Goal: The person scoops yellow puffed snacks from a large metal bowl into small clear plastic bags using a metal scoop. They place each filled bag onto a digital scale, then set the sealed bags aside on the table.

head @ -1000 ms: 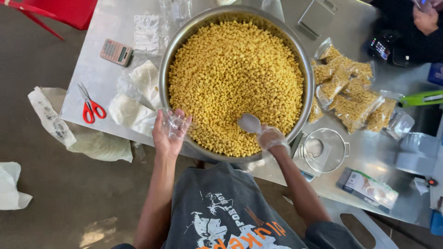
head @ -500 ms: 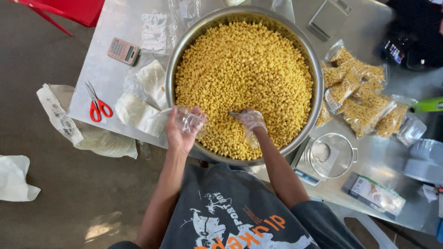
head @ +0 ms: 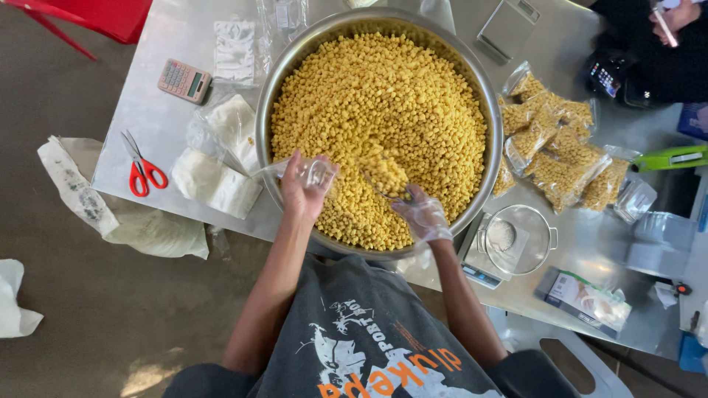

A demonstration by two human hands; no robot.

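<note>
A big round metal basin (head: 493,110) on a steel table is heaped with small yellow puffed snacks (head: 383,96). My left hand (head: 302,193) holds a clear plastic bag (head: 313,171) open over the basin's near side. My right hand (head: 422,215), in a thin clear glove, grips a scoop (head: 383,180) loaded with snacks and lifted just right of the bag. Both hands are over the near part of the basin.
Red scissors (head: 142,169), a pink calculator (head: 184,79) and stacks of empty bags (head: 221,158) lie to the left. Several filled snack bags (head: 560,147) sit to the right, by a small scale with a lidded pot (head: 509,239). Another person's hand (head: 675,18) is at top right.
My right hand dipped into the snacks and came up with a full scoop toward the bag. My left hand moved the bag from the rim to over the basin.
</note>
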